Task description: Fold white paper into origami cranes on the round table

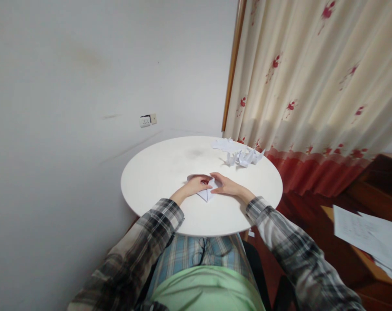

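Observation:
A small folded white paper lies on the round white table, pointing toward me. My left hand rests flat on its left part, fingers stretched over the fold. My right hand lies flat on its right part, fingers extended toward the left hand. Both hands press the paper against the tabletop, fingertips nearly meeting above it. Much of the paper is hidden under the hands.
Several folded white paper figures sit in a pile at the table's far right edge. A flowered curtain hangs behind. White sheets lie on a wooden surface at the right. A wall socket is on the left wall.

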Action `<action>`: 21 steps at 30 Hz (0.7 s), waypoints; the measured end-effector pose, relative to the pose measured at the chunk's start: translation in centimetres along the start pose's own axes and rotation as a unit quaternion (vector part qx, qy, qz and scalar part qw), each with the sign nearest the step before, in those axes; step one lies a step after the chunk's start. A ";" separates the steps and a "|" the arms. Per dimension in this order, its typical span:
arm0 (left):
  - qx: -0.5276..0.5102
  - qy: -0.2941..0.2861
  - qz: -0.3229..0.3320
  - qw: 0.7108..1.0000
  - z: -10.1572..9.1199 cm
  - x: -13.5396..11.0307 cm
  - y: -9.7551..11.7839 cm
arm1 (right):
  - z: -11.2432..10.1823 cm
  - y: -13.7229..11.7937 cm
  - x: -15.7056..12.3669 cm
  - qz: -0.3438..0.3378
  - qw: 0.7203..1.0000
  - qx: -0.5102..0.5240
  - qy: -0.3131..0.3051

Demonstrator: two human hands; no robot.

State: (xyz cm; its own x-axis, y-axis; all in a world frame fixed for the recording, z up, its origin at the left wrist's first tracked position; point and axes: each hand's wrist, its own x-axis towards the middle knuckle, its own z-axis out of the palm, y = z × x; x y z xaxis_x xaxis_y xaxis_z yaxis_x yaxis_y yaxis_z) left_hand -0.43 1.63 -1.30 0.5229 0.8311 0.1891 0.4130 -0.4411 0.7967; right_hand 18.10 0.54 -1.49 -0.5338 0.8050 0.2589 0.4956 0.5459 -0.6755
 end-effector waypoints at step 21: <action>-0.024 -0.081 -0.006 0.996 -1.1 -0.2 0.0 | 0.3 -0.1 -0.2 0.000 0.999 -0.043 0.018</action>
State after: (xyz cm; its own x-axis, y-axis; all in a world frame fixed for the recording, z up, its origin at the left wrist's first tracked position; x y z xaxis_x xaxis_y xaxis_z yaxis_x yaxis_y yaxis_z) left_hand -1.37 1.79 -0.66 0.6336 0.7687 0.0876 0.3850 -0.4115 0.8261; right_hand 17.91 0.27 -1.65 -0.5098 0.8116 0.2852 0.5529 0.5631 -0.6142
